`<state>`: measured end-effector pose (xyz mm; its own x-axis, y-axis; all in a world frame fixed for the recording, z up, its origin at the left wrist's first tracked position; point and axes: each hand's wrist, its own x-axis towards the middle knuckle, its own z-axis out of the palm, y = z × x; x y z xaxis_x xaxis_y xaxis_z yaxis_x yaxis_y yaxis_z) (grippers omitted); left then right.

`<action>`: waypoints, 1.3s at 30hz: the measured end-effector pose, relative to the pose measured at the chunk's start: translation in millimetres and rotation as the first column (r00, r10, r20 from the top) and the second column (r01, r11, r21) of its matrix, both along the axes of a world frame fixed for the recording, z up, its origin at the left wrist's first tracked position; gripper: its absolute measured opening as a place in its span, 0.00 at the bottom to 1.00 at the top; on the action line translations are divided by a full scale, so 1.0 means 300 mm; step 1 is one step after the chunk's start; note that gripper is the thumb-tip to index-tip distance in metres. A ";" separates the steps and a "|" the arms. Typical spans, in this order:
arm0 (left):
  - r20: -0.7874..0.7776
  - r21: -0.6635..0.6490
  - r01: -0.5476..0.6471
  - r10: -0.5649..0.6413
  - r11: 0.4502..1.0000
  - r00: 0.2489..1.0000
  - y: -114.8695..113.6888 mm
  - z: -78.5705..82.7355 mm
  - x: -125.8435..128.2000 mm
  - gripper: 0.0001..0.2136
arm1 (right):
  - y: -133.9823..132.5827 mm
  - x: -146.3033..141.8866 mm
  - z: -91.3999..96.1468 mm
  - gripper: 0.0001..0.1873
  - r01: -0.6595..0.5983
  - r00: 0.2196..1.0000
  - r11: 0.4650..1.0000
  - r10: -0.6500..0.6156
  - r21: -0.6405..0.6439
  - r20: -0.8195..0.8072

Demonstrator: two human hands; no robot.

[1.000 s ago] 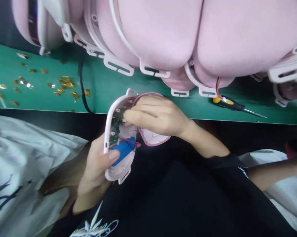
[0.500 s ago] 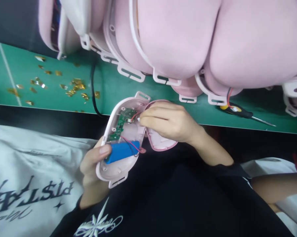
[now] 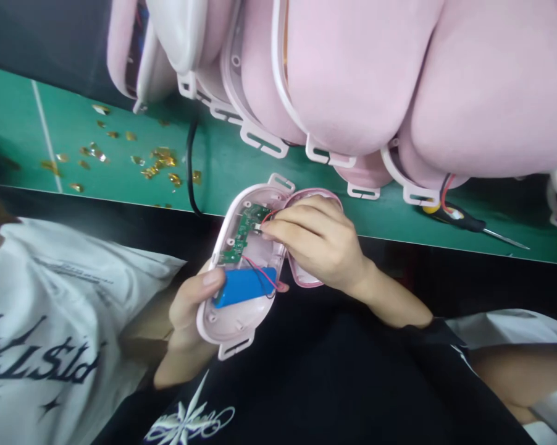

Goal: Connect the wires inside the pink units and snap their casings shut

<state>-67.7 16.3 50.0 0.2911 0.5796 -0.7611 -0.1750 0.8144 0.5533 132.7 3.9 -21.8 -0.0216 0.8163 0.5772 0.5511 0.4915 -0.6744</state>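
Observation:
My left hand (image 3: 191,304) grips the edge of a pale pink plastic housing half (image 3: 231,321), its thumb pressing beside a blue battery pack (image 3: 245,285). Inside the same half sits a green circuit board (image 3: 241,233). Pink and black thin wires (image 3: 260,269) run over the battery. The fingertips of my right hand (image 3: 320,241) pinch a small white wire connector (image 3: 258,228) at the board's edge, with a red wire rising from it. Partly behind that hand is a second pink shell (image 3: 301,273), next to the first half; how they join is hidden.
Large pink housings (image 3: 352,74) with slotted tabs crowd the back of the green table (image 3: 10,123). A screwdriver (image 3: 468,217) lies at the right under a red-black wire. Gold scraps (image 3: 160,162) and a black cable (image 3: 191,167) are on the left. A person's white shirt (image 3: 75,296) is close by.
The view has shifted, so table and housings appear further right. My right fingertips have come closer against the board's connector. The left hand keeps its hold on the housing half.

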 end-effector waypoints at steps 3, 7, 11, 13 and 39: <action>0.050 0.020 0.055 -0.056 0.998 0.997 -0.012 -0.010 -0.007 0.26 | 0.006 -0.001 0.002 0.05 0.005 0.999 1.000 -0.006 -0.029 -0.033; 0.056 0.033 0.025 -0.027 0.999 0.998 -0.031 -0.017 -0.012 0.26 | 0.015 0.010 0.011 0.06 -0.011 0.999 0.997 0.009 -0.077 -0.033; 0.029 0.030 0.012 -0.013 0.999 0.999 -0.036 -0.005 -0.004 0.26 | 0.020 0.022 0.019 0.09 -0.036 0.999 0.996 0.033 -0.079 -0.037; 0.012 0.016 0.034 -0.034 0.999 0.999 -0.035 0.004 -0.001 0.26 | 0.023 0.028 0.023 0.10 -0.059 0.997 0.994 0.053 -0.096 -0.063; -0.077 0.099 0.128 -0.120 0.987 0.990 -0.029 0.025 0.034 0.20 | 0.037 0.064 0.065 0.05 -0.155 0.972 0.958 0.104 -0.241 -0.212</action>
<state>-57.6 7.6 57.6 0.3136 0.6193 -0.7198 -0.0338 0.7648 0.6433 151.8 15.1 -2.2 -0.0448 0.9338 0.3549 0.3395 0.3483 -0.8737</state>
